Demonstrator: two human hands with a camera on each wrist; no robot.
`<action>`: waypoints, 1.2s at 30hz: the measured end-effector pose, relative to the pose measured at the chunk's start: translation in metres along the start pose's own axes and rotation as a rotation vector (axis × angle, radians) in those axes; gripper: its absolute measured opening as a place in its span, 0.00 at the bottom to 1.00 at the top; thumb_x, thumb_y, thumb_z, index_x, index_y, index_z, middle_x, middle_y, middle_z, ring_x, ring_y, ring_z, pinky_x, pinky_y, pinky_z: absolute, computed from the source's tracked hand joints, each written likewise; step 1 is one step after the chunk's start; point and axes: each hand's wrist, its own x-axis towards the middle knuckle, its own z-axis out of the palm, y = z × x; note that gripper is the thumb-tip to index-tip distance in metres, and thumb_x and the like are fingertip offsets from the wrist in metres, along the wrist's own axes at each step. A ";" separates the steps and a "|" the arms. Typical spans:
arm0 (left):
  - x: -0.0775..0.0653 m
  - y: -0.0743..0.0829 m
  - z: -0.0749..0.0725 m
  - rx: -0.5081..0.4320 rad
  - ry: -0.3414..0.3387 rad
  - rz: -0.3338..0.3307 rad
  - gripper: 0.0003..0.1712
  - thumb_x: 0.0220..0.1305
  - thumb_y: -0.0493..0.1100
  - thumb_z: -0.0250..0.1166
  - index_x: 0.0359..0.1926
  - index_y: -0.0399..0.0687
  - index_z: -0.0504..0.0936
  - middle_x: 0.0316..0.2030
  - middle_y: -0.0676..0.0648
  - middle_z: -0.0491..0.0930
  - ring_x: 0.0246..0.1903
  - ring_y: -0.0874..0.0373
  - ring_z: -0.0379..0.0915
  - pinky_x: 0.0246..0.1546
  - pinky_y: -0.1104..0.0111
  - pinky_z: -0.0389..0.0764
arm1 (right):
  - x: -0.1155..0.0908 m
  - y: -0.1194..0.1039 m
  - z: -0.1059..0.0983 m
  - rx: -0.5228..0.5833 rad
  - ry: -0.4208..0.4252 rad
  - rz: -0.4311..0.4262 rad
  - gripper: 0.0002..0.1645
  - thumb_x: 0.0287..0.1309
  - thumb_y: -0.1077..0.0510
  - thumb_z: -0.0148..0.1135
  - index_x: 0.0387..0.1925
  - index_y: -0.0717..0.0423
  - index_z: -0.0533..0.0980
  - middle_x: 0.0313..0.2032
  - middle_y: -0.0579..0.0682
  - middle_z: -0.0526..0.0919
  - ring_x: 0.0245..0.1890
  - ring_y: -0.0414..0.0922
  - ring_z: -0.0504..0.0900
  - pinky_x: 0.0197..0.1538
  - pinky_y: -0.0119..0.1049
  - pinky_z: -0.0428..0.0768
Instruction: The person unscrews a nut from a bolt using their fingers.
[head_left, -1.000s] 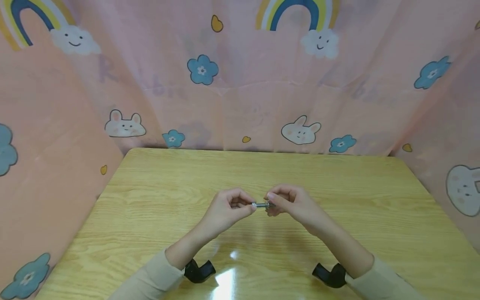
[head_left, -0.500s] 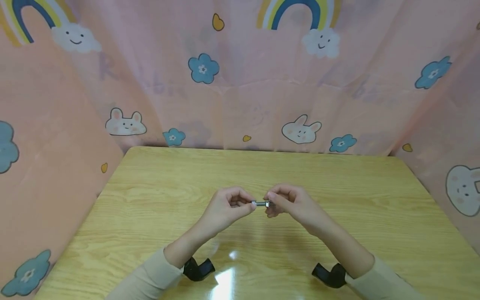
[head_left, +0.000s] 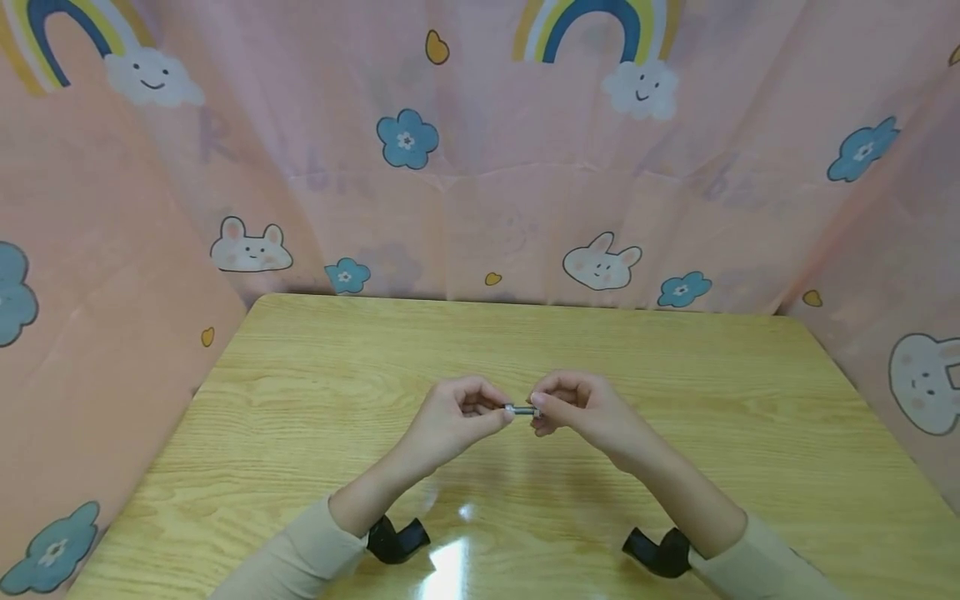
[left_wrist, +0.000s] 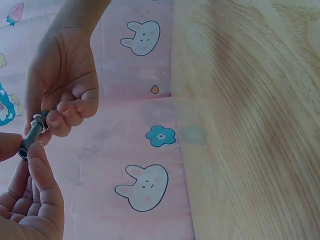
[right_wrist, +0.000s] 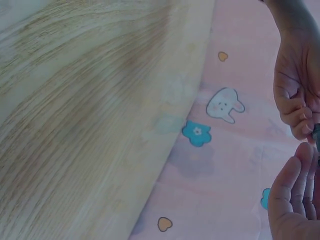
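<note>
A small metal bolt [head_left: 522, 410] lies level between the two hands above the table. My left hand [head_left: 459, 421] pinches its socket head [left_wrist: 23, 151] between thumb and fingertips. At the threaded end my right hand [head_left: 588, 410] pinches a hex nut [left_wrist: 40, 122] with thumb and index finger, its other fingers loosely curled. Bare thread shows between head and nut. In the right wrist view only a sliver of the bolt appears at the right edge, between the left hand [right_wrist: 300, 80] and the right hand [right_wrist: 292, 200].
The wood-grain table [head_left: 360, 358] stretches under both hands. A pink patterned curtain [head_left: 480, 192] hangs behind it and at the sides. Black wrist mounts [head_left: 397, 540] jut from the sleeves near the front, and a bright glare lies on the tabletop.
The right thumb and fingers have shifted on the nut, which showed more openly half a second ago and is now mostly covered. The left hand has stayed in place on the bolt head.
</note>
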 end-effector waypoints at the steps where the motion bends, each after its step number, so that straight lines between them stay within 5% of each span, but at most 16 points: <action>1: 0.000 0.000 0.000 -0.001 0.000 0.002 0.07 0.59 0.39 0.64 0.37 0.40 0.81 0.33 0.47 0.80 0.32 0.50 0.77 0.33 0.68 0.78 | 0.000 0.000 0.000 0.002 -0.003 0.001 0.16 0.61 0.61 0.58 0.43 0.73 0.71 0.35 0.54 0.79 0.34 0.44 0.81 0.42 0.40 0.80; 6: 0.000 0.000 -0.001 -0.006 -0.002 0.016 0.08 0.59 0.39 0.64 0.38 0.39 0.81 0.33 0.46 0.80 0.31 0.55 0.77 0.33 0.69 0.78 | -0.001 -0.001 -0.003 -0.031 0.008 -0.001 0.18 0.56 0.62 0.63 0.46 0.68 0.71 0.41 0.56 0.76 0.39 0.47 0.79 0.43 0.38 0.79; 13: 0.001 0.001 -0.001 -0.004 -0.004 0.022 0.08 0.60 0.40 0.64 0.38 0.40 0.81 0.33 0.47 0.80 0.32 0.50 0.78 0.33 0.68 0.78 | 0.001 -0.003 -0.002 0.016 -0.019 0.022 0.16 0.64 0.59 0.56 0.42 0.72 0.72 0.32 0.51 0.80 0.32 0.43 0.81 0.42 0.41 0.80; 20: 0.000 0.000 -0.002 -0.003 -0.001 0.017 0.07 0.59 0.38 0.64 0.37 0.39 0.81 0.32 0.46 0.80 0.31 0.52 0.77 0.32 0.69 0.78 | 0.001 -0.002 -0.002 -0.009 0.008 0.003 0.16 0.60 0.61 0.59 0.46 0.67 0.71 0.42 0.59 0.76 0.40 0.46 0.79 0.45 0.42 0.79; 27: 0.000 -0.001 -0.003 0.004 -0.002 0.006 0.08 0.59 0.40 0.64 0.38 0.40 0.81 0.32 0.47 0.80 0.33 0.47 0.77 0.33 0.68 0.78 | 0.002 0.001 -0.001 0.010 -0.021 0.021 0.15 0.64 0.59 0.56 0.44 0.68 0.72 0.34 0.54 0.80 0.34 0.44 0.82 0.42 0.41 0.80; 32: 0.001 -0.001 -0.005 0.022 0.008 0.014 0.07 0.59 0.39 0.64 0.37 0.40 0.81 0.32 0.47 0.80 0.31 0.54 0.77 0.32 0.69 0.78 | 0.002 -0.001 -0.002 0.001 -0.013 -0.034 0.16 0.60 0.61 0.59 0.47 0.67 0.70 0.41 0.58 0.77 0.39 0.46 0.79 0.44 0.39 0.79; 36: 0.004 -0.002 -0.002 0.021 -0.005 0.028 0.07 0.60 0.40 0.64 0.38 0.41 0.81 0.32 0.47 0.80 0.30 0.57 0.77 0.32 0.69 0.78 | 0.002 -0.002 -0.004 -0.013 0.004 -0.002 0.17 0.66 0.57 0.53 0.45 0.71 0.70 0.36 0.56 0.78 0.34 0.45 0.80 0.41 0.38 0.80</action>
